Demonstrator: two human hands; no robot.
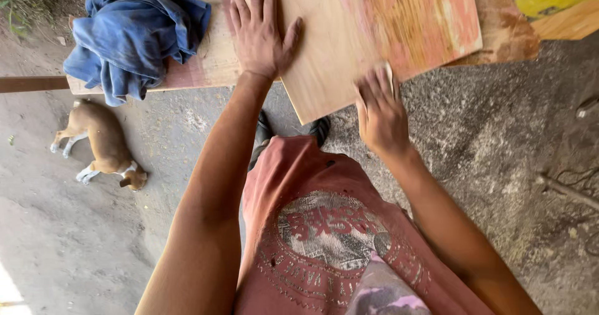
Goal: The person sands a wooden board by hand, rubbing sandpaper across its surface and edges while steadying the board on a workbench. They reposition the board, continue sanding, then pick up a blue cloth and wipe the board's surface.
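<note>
One plywood panel (368, 34) lies at twelve o'clock, its near corner overhanging the edge of the workbench (199, 65) beneath it. The left hand (259, 34) rests flat on the panel's left edge, fingers spread and open, palm pressing down. The right hand (380, 112), at about one o'clock from the person's chest, is blurred; its fingers curl around a small pale piece, likely a scrap of sandpaper (388, 75), held against the panel's lower edge.

Around them: one crumpled blue cloth (134, 37) heaped on the bench at ten o'clock, just beside the left hand but not touching it. One tan and white dog (100, 143) lies on the concrete floor (81, 246) at nine o'clock, well apart from the bench. A second board with reddish staining (505, 28) sits under the panel at two o'clock, and a yellow-painted plank (555, 0) shows at the upper right corner. One dark shoe (319, 129) peeks out below the panel's corner. The reddish printed shirt (324, 234) fills six o'clock.
</note>
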